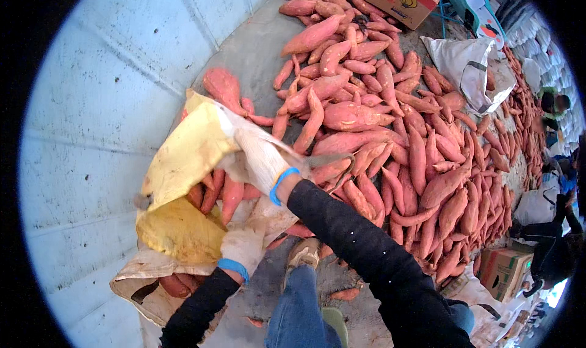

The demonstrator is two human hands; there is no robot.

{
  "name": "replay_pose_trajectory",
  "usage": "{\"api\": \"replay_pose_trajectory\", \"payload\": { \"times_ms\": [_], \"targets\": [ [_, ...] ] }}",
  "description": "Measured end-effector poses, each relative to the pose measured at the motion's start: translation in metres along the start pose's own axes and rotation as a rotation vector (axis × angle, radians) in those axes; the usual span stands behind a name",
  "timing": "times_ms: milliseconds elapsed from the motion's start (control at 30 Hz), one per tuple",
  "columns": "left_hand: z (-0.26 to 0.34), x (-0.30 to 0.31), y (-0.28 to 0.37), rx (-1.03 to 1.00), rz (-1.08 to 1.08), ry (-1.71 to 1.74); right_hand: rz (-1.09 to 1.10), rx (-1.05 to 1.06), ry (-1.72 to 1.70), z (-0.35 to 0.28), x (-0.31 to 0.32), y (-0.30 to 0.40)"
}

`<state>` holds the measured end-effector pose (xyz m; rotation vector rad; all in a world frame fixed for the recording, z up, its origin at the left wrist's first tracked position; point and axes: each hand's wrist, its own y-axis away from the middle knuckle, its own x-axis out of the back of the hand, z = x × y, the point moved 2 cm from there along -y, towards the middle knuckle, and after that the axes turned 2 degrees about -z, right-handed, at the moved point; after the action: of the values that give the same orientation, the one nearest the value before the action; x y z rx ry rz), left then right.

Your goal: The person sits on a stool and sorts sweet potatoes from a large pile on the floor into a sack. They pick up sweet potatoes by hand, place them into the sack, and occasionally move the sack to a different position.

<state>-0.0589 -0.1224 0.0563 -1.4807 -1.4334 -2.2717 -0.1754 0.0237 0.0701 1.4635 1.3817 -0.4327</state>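
Note:
A woven sack [192,142] with a yellow lining stands open before me, partly filled with sweet potatoes [232,194]. My right hand [261,158], in a white knit glove with a blue cuff, grips the sack's upper rim. At the near rim, my left hand [242,247], in a similar glove, holds the pale edge of the sack. Its fingers are partly hidden by the cloth. A second woven sack [137,279] holding sweet potatoes lies below and left of the first. One large sweet potato [222,88] rests on the floor just beyond the yellow-lined sack.
A large pile of sweet potatoes [361,119] spreads to the right. A pale blue wall [100,119] rises at left. Cardboard boxes [393,0] and a white sack [467,69] stand around the pile. Other people, one in dark clothes [549,243], are at far right.

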Motion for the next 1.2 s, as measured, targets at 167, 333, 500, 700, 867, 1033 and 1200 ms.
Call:
{"api": "replay_pose_trajectory", "payload": {
  "times_ms": [167, 333, 500, 700, 867, 1033, 1200],
  "targets": [
    [-0.001, 0.054, 0.055, 0.001, 0.337, 0.859, -0.234, 0.153, -0.023, -0.034, -0.003, -0.027],
    [0.01, 0.06, 0.074, -0.125, 0.066, 0.814, -0.279, 0.152, 0.434, -0.032, 0.019, 0.016],
    [0.009, 0.03, 0.073, -0.039, 0.165, 0.996, 0.002, 0.19, 0.854, -0.041, 0.065, 0.18],
    [-0.004, 0.093, 0.122, 0.153, 0.358, 1.276, 0.331, -0.27, 1.798, -0.095, 0.132, 0.33],
    [0.03, 0.076, 0.125, 0.057, 0.14, 1.107, 0.819, 0.107, 2.385, -0.147, 0.211, 0.304],
    [0.062, 0.082, 0.084, -0.018, -0.051, 0.811, 1.139, 0.172, 2.634, -0.192, 0.249, 0.233],
    [0.098, 0.086, 0.074, 0.015, -0.141, 0.127, 1.257, 0.106, 2.45, -0.213, 0.277, 0.207]
  ]
}}
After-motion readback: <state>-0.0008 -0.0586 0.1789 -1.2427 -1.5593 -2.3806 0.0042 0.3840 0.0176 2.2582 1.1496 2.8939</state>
